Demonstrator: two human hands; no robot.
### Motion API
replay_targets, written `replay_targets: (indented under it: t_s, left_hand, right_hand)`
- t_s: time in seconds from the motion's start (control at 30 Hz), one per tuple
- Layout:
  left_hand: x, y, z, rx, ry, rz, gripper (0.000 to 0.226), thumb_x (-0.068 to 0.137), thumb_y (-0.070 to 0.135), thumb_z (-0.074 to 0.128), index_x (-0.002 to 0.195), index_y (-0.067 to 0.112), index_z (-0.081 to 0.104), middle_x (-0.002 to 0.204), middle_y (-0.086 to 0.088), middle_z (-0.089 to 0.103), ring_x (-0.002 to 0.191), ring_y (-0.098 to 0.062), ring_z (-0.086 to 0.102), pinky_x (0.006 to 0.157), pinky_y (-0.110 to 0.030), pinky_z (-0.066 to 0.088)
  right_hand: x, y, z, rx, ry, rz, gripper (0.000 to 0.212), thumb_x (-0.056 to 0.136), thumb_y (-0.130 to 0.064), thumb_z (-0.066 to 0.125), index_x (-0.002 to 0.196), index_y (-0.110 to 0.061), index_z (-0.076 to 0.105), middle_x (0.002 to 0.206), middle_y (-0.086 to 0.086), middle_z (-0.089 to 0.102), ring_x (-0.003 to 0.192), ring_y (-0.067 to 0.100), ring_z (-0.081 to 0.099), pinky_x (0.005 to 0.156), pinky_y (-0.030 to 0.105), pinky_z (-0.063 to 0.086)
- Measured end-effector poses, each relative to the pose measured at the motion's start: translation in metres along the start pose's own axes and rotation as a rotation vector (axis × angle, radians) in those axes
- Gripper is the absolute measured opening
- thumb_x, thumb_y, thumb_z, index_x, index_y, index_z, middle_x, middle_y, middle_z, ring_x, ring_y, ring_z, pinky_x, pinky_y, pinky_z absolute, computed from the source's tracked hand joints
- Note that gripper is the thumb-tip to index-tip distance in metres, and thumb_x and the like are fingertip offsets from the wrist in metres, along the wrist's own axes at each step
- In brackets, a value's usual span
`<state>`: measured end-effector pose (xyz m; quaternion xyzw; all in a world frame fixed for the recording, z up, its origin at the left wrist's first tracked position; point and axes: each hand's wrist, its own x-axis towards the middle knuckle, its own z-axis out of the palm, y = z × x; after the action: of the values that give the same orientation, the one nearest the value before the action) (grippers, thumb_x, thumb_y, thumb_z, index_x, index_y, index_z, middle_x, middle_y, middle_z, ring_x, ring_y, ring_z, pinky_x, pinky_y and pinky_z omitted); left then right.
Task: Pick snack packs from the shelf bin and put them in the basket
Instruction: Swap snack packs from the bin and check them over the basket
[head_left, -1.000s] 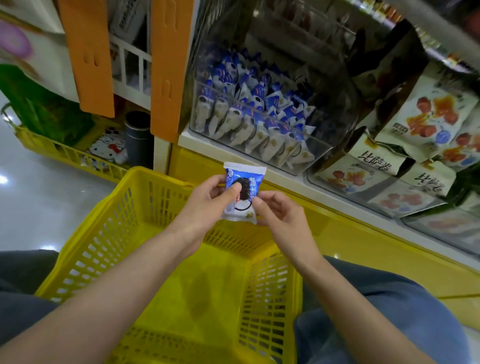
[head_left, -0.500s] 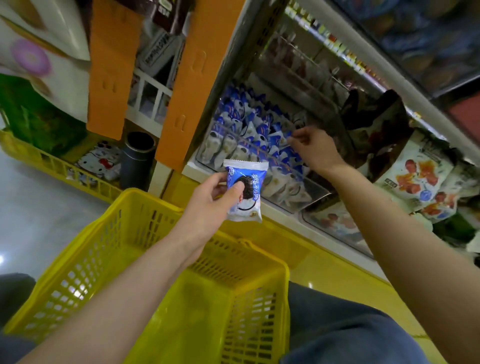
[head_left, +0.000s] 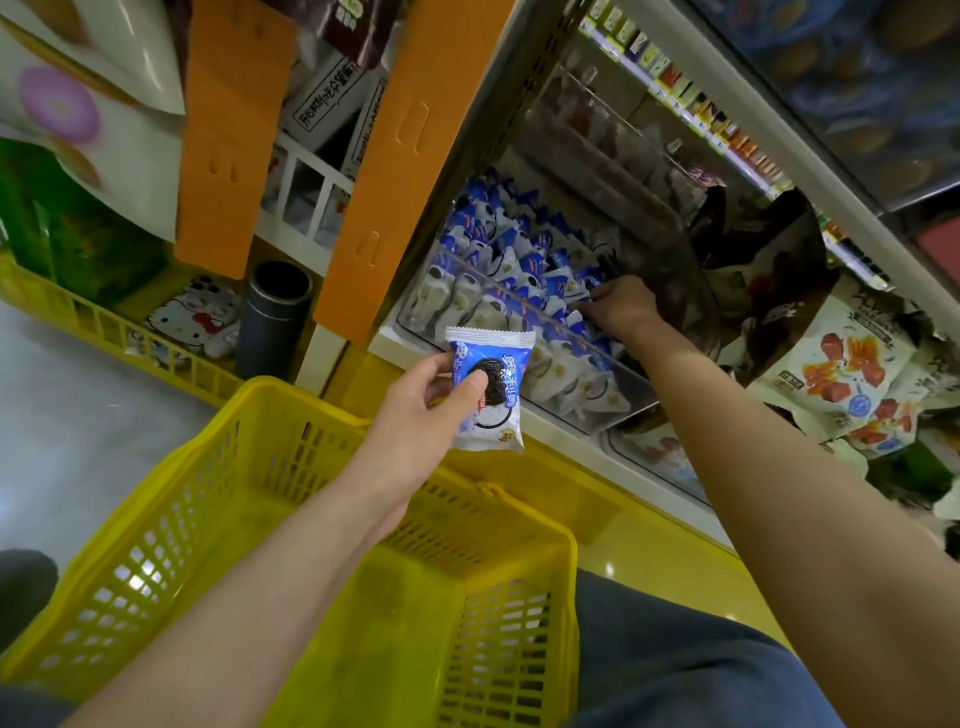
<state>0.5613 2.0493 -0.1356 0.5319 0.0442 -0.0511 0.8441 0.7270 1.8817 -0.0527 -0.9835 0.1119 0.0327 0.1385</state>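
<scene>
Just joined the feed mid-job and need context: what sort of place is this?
Most likely a shop's snack aisle: a clear plastic shelf bin full of blue-and-white snack packs, small price tags along the shelf edge, and a yellow plastic shopping basket.

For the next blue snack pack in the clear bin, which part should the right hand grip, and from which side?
Probably grip the crimped top edge of a snack pack, coming from above through the clear bin's open top. The packs stand close together with ends upward, and the front wall blocks them. The right hand is already there.
</scene>
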Motion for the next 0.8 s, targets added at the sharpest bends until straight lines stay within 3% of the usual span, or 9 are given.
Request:
replay_targets:
  t_s: [0.2, 0.3, 0.37, 0.43, 0.5, 0.6, 0.7, 0.8]
  left_hand:
    - [-0.002, -0.004, 0.003, 0.028, -0.002, -0.034, 0.014, 0.093, 0.025, 0.052, 0.105, 0.026, 0.059, 0.105, 0.002, 0.066, 0.099, -0.008, 0.062, 0.084, -0.024, 0.047]
    - [-0.004, -0.004, 0.005, 0.046, 0.000, -0.047, 0.016, 0.093, 0.023, 0.052, 0.107, 0.023, 0.059, 0.107, -0.001, 0.067, 0.102, -0.013, 0.062, 0.093, -0.030, 0.047]
    - [-0.005, -0.004, 0.006, 0.032, 0.003, -0.059, 0.018, 0.091, 0.021, 0.054, 0.109, 0.021, 0.057, 0.106, 0.000, 0.067, 0.099, -0.010, 0.063, 0.091, -0.028, 0.048]
    - [-0.005, -0.004, 0.007, 0.020, 0.017, -0.075, 0.026, 0.090, 0.021, 0.056, 0.115, 0.017, 0.054, 0.106, 0.000, 0.067, 0.096, -0.010, 0.064, 0.090, -0.030, 0.049]
    - [-0.006, -0.003, 0.006, 0.028, 0.021, -0.082, 0.026, 0.089, 0.022, 0.056, 0.115, 0.016, 0.053, 0.107, -0.002, 0.067, 0.098, -0.014, 0.064, 0.092, -0.035, 0.049]
    - [-0.009, -0.003, 0.007, 0.031, 0.011, -0.075, 0.019, 0.090, 0.023, 0.055, 0.108, 0.019, 0.055, 0.107, -0.002, 0.067, 0.099, -0.014, 0.064, 0.092, -0.034, 0.049]
    - [-0.012, -0.003, 0.010, -0.023, 0.008, -0.055, 0.015, 0.090, 0.021, 0.055, 0.104, 0.018, 0.058, 0.104, -0.003, 0.066, 0.096, -0.012, 0.063, 0.091, -0.031, 0.048]
    - [-0.016, -0.001, 0.011, -0.132, -0.045, -0.049, 0.031, 0.082, 0.027, 0.057, 0.108, 0.011, 0.059, 0.095, 0.000, 0.067, 0.082, -0.003, 0.065, 0.085, -0.025, 0.051]
  right_hand:
    - [-0.001, 0.001, -0.001, -0.016, 0.003, -0.008, 0.034, 0.087, -0.026, 0.062, 0.104, 0.004, 0.064, 0.108, 0.020, 0.065, 0.101, 0.031, 0.062, 0.093, 0.043, 0.049]
    - [-0.002, 0.001, -0.001, 0.025, 0.045, -0.047, 0.019, 0.086, -0.023, 0.065, 0.074, -0.009, 0.059, 0.079, 0.010, 0.061, 0.085, 0.025, 0.060, 0.087, 0.038, 0.052]
    - [-0.005, 0.004, -0.003, 0.117, 0.136, -0.065, 0.025, 0.085, -0.017, 0.066, 0.067, -0.018, 0.048, 0.078, 0.007, 0.058, 0.078, 0.020, 0.057, 0.080, 0.037, 0.052]
    - [-0.011, 0.009, -0.009, 0.199, 0.281, -0.115, 0.012, 0.086, -0.016, 0.063, 0.084, -0.016, 0.052, 0.092, 0.006, 0.060, 0.083, 0.018, 0.059, 0.080, 0.034, 0.053]
    - [-0.021, 0.010, -0.021, 0.252, 0.435, -0.245, 0.021, 0.087, -0.018, 0.062, 0.105, -0.012, 0.053, 0.097, 0.001, 0.058, 0.088, 0.012, 0.057, 0.079, 0.024, 0.050]
    - [-0.054, 0.001, -0.043, 0.390, 0.609, -0.390, 0.025, 0.086, -0.019, 0.063, 0.106, -0.009, 0.053, 0.092, -0.007, 0.056, 0.080, 0.002, 0.055, 0.069, 0.008, 0.046]
    - [-0.096, 0.000, -0.049, 0.557, 0.558, -0.487, 0.021, 0.085, -0.019, 0.066, 0.099, -0.014, 0.051, 0.088, -0.010, 0.058, 0.077, -0.004, 0.059, 0.069, 0.009, 0.049]
    - [-0.135, 0.012, -0.038, 0.629, 0.364, -0.463, 0.018, 0.083, -0.016, 0.066, 0.094, -0.020, 0.052, 0.091, -0.007, 0.062, 0.083, 0.002, 0.063, 0.074, 0.021, 0.055]
